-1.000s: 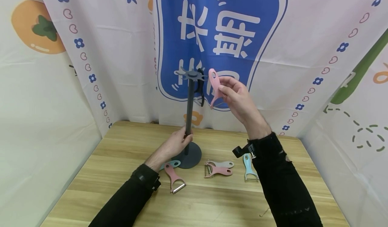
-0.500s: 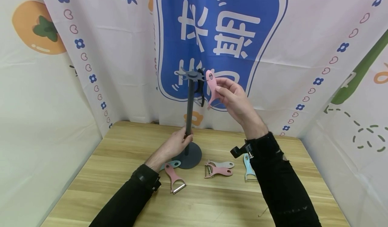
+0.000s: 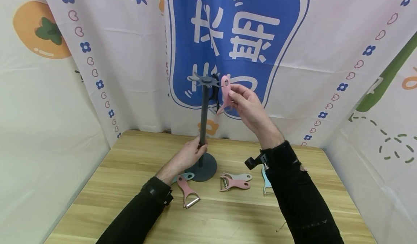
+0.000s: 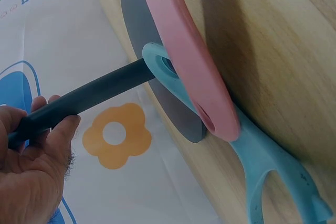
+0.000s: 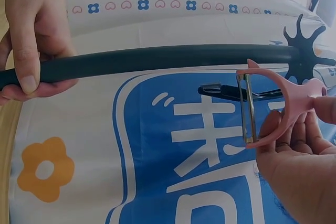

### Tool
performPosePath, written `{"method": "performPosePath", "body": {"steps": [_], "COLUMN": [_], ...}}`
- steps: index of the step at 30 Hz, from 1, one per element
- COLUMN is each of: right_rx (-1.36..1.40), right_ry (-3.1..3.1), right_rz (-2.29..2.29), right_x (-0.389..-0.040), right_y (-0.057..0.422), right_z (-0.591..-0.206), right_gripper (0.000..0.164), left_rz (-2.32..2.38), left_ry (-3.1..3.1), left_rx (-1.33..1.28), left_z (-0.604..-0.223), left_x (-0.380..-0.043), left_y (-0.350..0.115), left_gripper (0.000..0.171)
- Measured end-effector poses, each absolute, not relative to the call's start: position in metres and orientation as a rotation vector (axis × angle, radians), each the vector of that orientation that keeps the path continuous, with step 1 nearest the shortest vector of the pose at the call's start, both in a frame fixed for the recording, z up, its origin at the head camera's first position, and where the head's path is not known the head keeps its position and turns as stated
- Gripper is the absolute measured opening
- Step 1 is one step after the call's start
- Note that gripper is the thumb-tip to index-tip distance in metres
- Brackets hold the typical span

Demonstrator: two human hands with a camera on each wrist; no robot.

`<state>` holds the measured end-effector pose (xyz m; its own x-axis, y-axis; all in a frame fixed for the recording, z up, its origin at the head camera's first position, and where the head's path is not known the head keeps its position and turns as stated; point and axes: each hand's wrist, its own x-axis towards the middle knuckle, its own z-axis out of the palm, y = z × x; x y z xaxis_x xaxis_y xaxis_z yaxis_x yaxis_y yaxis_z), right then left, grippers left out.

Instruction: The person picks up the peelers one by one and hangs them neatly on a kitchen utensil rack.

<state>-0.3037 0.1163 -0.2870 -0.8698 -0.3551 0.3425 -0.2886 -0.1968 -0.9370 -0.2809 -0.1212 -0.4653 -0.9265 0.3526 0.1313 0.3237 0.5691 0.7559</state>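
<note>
- Lower left of centre in the head view, a light-blue peeler (image 3: 188, 176) lay beside the stand's base, partly under a pink peeler (image 3: 186, 188) and the left arm.
- Just right of these, the left hand (image 3: 188, 153) was curled round the lower pole of the dark hook stand (image 3: 203, 117), presumably to steady it.
- At upper centre, a black peeler (image 3: 215, 95) hung at the hooks, close behind the held one, perhaps crowding it.
- Next came the raised pink peeler (image 3: 224, 92), pinched by the right hand (image 3: 249, 108) below its hole — likely leaving that end free for a hook (touching or not, I couldn't tell).
- Below, a grey peeler (image 3: 242, 176) and another pink one (image 3: 239, 183) lay together.
- Lower right, the right sleeve (image 3: 293, 179) partly hid a blue peeler (image 3: 266, 179).
</note>
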Motion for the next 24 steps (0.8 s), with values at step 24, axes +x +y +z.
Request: {"method": "performPosePath", "body": {"steps": [24], "right_rx": [-0.824], "right_ry": [1.956], "right_rz": [-2.229], "right_x": [-0.310], "right_y": [0.106], "right_z": [-0.293], "right_gripper": [0.034], "left_rz": [1.316], "left_ry": [2.760], "left_rx": [0.595], "left_z": [-0.466], "left_x": [-0.281], "left_y": [-0.122], "left_gripper": [0.018]}}
